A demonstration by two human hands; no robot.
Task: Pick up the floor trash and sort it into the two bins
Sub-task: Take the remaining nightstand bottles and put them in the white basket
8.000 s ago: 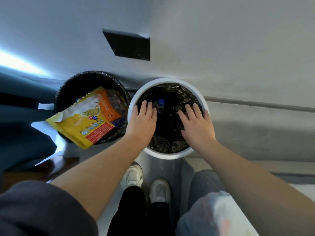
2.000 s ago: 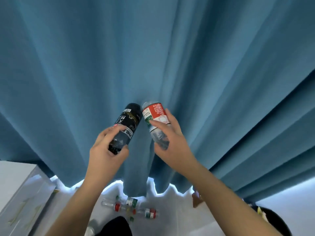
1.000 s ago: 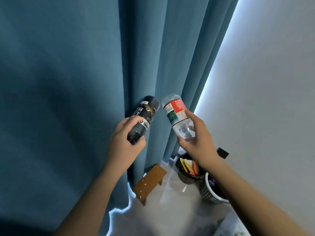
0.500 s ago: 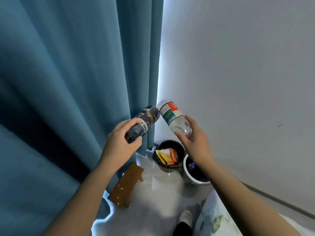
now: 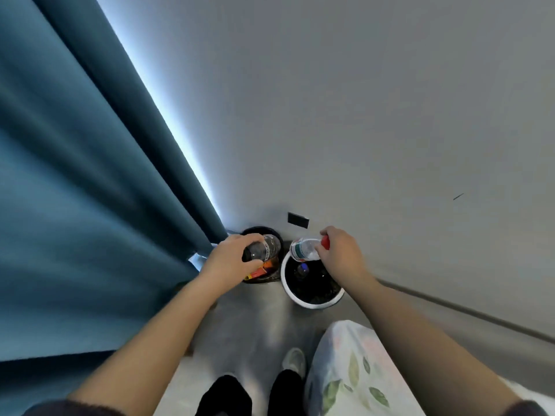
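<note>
The left hand (image 5: pixel 231 261) is curled round the body of a dark bottle (image 5: pixel 265 250), holding it above the black bin (image 5: pixel 261 228) on the left. The right hand (image 5: pixel 341 255) grips a clear bottle (image 5: pixel 303 250) at its red-capped neck, tilted over the far rim of the white bin (image 5: pixel 312 304) on the right. Both bottles look empty, so they are probably light, thin-walled and easily dented, with smooth sides that may slip; the stiffer neck or the labelled middle seems the surest hold.
</note>
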